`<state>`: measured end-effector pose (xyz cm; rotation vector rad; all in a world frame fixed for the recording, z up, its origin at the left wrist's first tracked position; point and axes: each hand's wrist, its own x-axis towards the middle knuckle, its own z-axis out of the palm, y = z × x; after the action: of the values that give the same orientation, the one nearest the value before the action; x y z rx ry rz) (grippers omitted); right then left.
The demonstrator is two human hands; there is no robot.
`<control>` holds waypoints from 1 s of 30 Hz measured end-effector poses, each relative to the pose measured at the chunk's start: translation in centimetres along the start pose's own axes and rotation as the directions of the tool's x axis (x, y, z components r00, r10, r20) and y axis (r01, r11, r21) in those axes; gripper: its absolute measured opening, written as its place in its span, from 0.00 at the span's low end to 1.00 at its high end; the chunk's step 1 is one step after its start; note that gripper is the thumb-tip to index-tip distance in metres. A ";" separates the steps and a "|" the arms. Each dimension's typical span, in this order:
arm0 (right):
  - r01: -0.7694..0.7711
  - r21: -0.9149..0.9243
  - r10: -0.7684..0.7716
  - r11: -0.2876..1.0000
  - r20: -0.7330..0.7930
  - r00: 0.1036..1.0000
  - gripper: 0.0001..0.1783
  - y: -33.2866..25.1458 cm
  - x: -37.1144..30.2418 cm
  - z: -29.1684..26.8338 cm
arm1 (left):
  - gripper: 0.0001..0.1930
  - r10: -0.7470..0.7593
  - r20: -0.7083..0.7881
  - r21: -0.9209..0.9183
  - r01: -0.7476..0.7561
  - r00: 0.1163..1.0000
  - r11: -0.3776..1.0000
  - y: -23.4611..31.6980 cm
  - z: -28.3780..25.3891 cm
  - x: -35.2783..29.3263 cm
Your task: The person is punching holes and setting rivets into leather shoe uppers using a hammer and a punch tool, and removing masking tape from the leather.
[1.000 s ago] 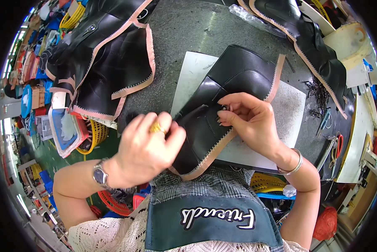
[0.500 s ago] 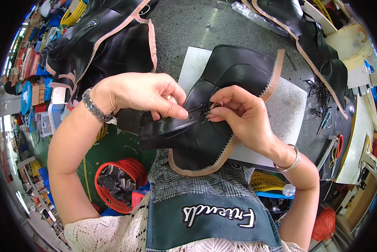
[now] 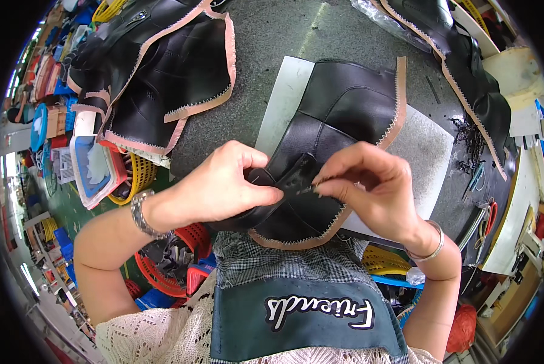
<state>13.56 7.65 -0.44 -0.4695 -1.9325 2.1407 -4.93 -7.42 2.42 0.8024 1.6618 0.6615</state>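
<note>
A black leather boot upper (image 3: 357, 91) with zigzag-stitched beige edging lies in front of me, partly on a white board (image 3: 429, 145) and hanging toward my lap. My left hand (image 3: 214, 185) closes thumb and fingers on a narrow black strap-like part (image 3: 305, 170) of the upper, lifting it a little. Just right of it, my right hand (image 3: 375, 185) pinches a small, thin dark piece between thumb and forefinger at that part. The piece is too small to name. My left hand covers some of the upper's lower left.
More black uppers lie at the left (image 3: 187, 79) and far right (image 3: 475, 79) of the grey table (image 3: 266, 30). At right are a dark tangle of small pieces (image 3: 465, 136) and red-handled scissors (image 3: 489, 215). A red basket (image 3: 156, 273) of scraps stands below left.
My left hand has shifted down and slightly right, and its strap-like part now tilts upward. My right hand has moved a little down and right, still pinching.
</note>
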 end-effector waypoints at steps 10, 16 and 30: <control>0.124 -0.247 -0.117 0.961 0.040 0.992 0.08 0.0 -0.7 0.9 | 0.06 0.138 -0.107 -0.168 -0.155 0.985 0.974 -0.8 1.7 -1.2; 0.121 -0.238 -0.124 0.964 0.001 0.992 0.08 0.2 -0.9 1.5 | 0.05 0.128 -0.126 -0.196 -0.151 0.984 0.969 -1.1 1.9 -1.2; 0.058 -0.321 -0.097 0.945 -0.105 0.990 0.10 -0.3 -0.7 2.3 | 0.11 0.200 -0.203 0.056 -0.192 0.959 0.980 -1.3 3.3 -1.0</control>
<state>13.35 5.32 0.11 -0.5530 -2.1942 1.7162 -1.74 -8.93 1.31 0.9597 1.8001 0.8809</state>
